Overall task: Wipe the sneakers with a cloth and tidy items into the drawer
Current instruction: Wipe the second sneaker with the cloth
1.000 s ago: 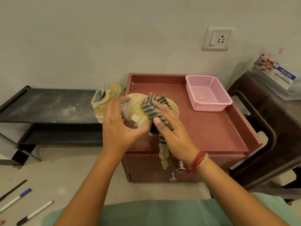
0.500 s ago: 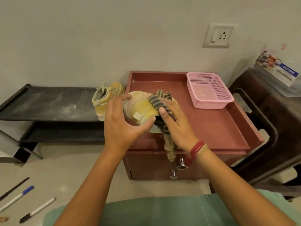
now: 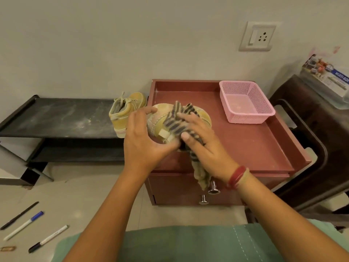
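Observation:
My left hand (image 3: 145,140) grips a yellow sneaker (image 3: 160,121) by its heel end, held above the front left of the red cabinet top (image 3: 245,146). My right hand (image 3: 204,144) holds a striped grey cloth (image 3: 177,123) against the sneaker's side, thumb and fingers around the fabric; the cloth's tail hangs down past the cabinet's front edge. The second yellow sneaker (image 3: 124,112) stands on the right end of the black shelf (image 3: 56,118). Two metal drawer knobs (image 3: 213,188) show on the cabinet front.
A pink mesh basket (image 3: 247,103) sits at the back right of the cabinet top. A dark brown chair (image 3: 311,148) stands to the right with a clear box (image 3: 328,80) on it. Several pens (image 3: 24,225) lie on the floor at lower left.
My right hand has slid the cloth back across the sneaker's side, up and then down toward me. The left hand keeps its grip on the sneaker.

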A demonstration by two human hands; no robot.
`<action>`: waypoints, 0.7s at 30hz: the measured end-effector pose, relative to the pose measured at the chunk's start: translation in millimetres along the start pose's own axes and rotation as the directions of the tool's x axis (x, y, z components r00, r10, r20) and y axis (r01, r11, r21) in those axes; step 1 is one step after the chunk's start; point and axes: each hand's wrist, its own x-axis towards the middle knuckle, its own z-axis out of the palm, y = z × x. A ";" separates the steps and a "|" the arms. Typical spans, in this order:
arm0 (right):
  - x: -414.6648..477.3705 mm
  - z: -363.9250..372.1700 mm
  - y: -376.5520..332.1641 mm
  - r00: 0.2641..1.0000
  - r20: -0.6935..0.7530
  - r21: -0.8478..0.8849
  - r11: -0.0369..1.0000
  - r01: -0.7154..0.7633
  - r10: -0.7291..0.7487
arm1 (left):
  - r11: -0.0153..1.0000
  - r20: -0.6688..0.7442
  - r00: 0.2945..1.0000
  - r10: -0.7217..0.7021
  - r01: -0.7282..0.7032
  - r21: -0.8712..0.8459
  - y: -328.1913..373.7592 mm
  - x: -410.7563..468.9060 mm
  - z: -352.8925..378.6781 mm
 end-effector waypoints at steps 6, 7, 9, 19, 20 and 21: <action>3.0 -1.4 -3.5 0.999 -0.038 -0.002 1.000 -0.021 0.021 | 1.000 -0.002 1.000 -0.011 0.011 -0.003 2.0 -1.2 0.0; -1.2 0.8 -5.9 0.999 0.018 -0.069 0.997 0.036 -0.035 | 1.000 0.000 1.000 -0.015 0.015 -0.015 1.6 -1.2 -0.2; -1.2 1.2 -3.0 0.994 0.065 -0.142 0.985 0.098 -0.089 | 0.999 0.001 1.000 -0.020 0.020 -0.029 0.9 -0.8 1.0; 0.2 5.9 -9.7 0.994 0.046 -0.245 0.963 0.112 -0.104 | 1.000 0.014 1.000 -0.018 0.018 -0.012 5.4 -1.0 3.0; 3.5 3.9 -6.7 0.998 -0.008 -0.180 0.982 0.063 -0.065 | 1.000 0.016 1.000 0.000 -0.001 0.010 5.7 -0.5 3.5; 7.8 1.0 -3.7 0.997 -0.073 -0.087 0.996 -0.003 -0.003 | 0.999 0.016 1.000 0.014 -0.015 0.041 5.8 0.2 4.2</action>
